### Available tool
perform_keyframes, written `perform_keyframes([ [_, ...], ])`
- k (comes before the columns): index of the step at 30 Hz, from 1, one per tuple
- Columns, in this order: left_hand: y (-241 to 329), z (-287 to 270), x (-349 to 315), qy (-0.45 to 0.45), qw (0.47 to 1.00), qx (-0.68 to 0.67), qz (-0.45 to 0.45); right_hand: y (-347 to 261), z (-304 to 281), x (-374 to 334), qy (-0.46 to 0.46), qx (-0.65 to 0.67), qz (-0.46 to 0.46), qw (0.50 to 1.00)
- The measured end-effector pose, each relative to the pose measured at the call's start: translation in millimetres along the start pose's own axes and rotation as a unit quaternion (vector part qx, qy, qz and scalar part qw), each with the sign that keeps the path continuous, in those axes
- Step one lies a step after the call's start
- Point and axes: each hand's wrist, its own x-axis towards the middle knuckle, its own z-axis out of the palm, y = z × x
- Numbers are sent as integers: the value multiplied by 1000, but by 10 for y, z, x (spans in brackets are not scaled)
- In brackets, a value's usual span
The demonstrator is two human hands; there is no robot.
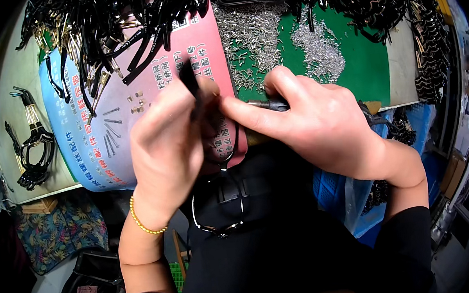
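Left hand (164,147) closed on a black spectacle frame (217,204), pinching its dark temple arm (188,77), which stands up and away from the fingers while the lens rims hang down toward the lap. Right hand (311,122) wrapped around a small grey driver tool (269,105), long axis roughly level, tip aimed left at the pinch point, nearly touching. Beyond the hands on the green mat (368,66), loose heaps of small silver screws (269,41). No bins proper; black temple arms piled (120,16) along the far edge, blue crate (329,191) low right, contents unclear.

A cluttered workbench (18,65) above a blue crate (329,191).
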Motion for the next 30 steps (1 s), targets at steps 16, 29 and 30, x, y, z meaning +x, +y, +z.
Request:
perform_keyframes([
  [16, 46, 0, 287, 90, 982, -140, -85, 161, -107, -39, 52, 58, 72, 994],
  [29, -9, -282, -84, 276, 886, -370, -55, 174, -130, -555, -17, 54, 149, 987],
  [30, -19, -271, -172, 310, 894, -319, -49, 174, -101, -554, -19, 62, 153, 986],
])
